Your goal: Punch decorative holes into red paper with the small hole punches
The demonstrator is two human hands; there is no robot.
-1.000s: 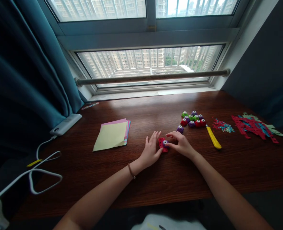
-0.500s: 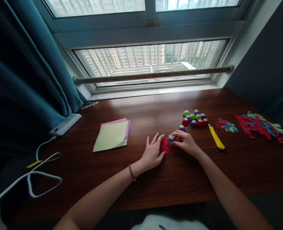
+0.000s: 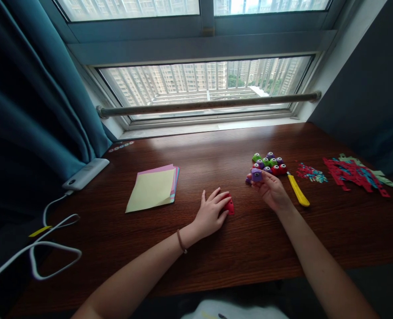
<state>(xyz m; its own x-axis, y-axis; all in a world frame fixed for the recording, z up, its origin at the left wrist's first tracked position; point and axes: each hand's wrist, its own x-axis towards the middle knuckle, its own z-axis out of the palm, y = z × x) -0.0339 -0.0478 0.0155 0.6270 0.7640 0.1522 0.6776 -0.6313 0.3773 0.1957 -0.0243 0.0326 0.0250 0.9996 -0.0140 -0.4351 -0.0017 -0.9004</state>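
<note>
My left hand (image 3: 211, 210) lies on the table with its fingers spread, their tips over a small piece of red paper (image 3: 229, 206). Part of that paper is hidden under the fingers. My right hand (image 3: 272, 191) is raised and pinches a purple paper punch (image 3: 257, 175), turned so that another of its faces points at me. Just behind the held punch are several red, green and purple punches (image 3: 273, 162) in a cluster. Another purple punch (image 3: 248, 180) is partly hidden by my right hand.
Beside the cluster lies a yellow-handled cutter (image 3: 298, 190). Tiny paper bits (image 3: 311, 173) and cut paper strips (image 3: 356, 174) are farther right. On the left are a stack of coloured paper (image 3: 151, 189), a white power strip (image 3: 86, 174) and its cable (image 3: 56, 246).
My right hand has lifted the purple punch off the red paper, moving it right and back, and has turned it over. My left hand has stayed nearly in place.
</note>
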